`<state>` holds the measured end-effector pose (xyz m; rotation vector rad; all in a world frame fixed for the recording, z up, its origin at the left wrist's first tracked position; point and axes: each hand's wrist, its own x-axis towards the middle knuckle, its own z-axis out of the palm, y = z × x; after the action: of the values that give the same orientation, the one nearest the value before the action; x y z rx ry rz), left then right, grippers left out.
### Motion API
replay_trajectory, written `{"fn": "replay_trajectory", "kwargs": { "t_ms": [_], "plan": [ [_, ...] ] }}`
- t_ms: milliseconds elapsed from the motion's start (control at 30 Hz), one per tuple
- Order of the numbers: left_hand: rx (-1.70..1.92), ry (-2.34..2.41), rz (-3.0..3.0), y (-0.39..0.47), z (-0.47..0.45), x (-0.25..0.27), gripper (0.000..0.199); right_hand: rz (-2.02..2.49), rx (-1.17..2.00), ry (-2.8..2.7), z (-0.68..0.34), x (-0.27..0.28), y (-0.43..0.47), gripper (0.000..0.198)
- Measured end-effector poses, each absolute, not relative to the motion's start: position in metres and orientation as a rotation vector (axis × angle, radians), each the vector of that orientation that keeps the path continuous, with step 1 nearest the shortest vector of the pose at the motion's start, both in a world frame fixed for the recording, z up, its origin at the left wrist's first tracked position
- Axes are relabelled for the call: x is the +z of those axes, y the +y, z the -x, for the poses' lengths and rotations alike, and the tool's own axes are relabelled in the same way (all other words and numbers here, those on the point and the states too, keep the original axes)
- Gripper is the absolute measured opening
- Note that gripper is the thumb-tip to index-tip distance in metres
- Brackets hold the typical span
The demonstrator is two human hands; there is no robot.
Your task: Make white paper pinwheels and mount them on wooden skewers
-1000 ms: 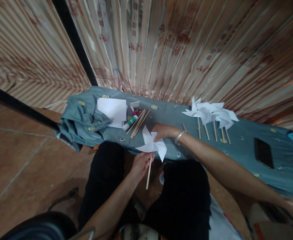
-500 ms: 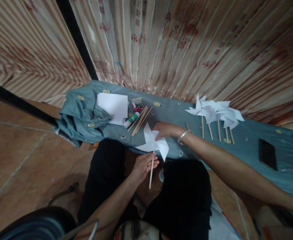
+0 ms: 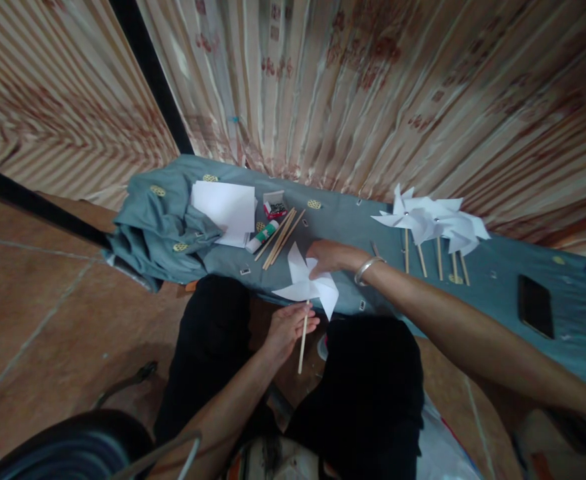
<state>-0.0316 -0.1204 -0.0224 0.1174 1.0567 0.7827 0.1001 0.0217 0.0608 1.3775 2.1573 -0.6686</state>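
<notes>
Pinching the wooden stick (image 3: pixel 301 350) in the left hand (image 3: pixel 287 327), just below the white pinwheel (image 3: pixel 307 288); grasping the pinwheel near its middle with the right hand (image 3: pixel 337 257). Best to hold steady, without creasing it, clear of the loose sticks (image 3: pixel 287 238) just beyond.

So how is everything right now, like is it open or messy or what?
Front pinwheel: folded, on a stick, held.
Other pinwheels: lying bunched, overlapping.
Red box: open.
Glue stick: lying down; cap unclear.
Wooden sticks: loosely piled.
White paper: stacked.
Phone: screen dark.
Cloth: crumpled at the left end.
</notes>
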Motion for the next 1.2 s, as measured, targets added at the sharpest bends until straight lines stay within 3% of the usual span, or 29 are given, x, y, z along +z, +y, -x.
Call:
{"fn": "replay_trajectory", "kwargs": {
  "t_ms": [233,467,600,1200],
  "plan": [
    [0.673,0.978,-0.271,-0.121,0.035,-0.027,0.024,-1.319,-0.666,2.153,-0.103,0.06,0.028,0.041],
    [0.703,0.947,-0.388,-0.123,0.034,-0.035,0.043,-1.256,-0.784,2.164,-0.106,0.056,0.033,0.029],
    [0.702,0.945,-0.382,-0.123,0.032,-0.035,0.052,-1.206,-0.792,2.134,-0.108,0.052,0.036,0.032],
    [0.664,0.942,-0.247,-0.12,0.027,-0.033,0.056,-1.2,-0.85,2.198,-0.11,0.047,0.041,0.019]
  ]
}}
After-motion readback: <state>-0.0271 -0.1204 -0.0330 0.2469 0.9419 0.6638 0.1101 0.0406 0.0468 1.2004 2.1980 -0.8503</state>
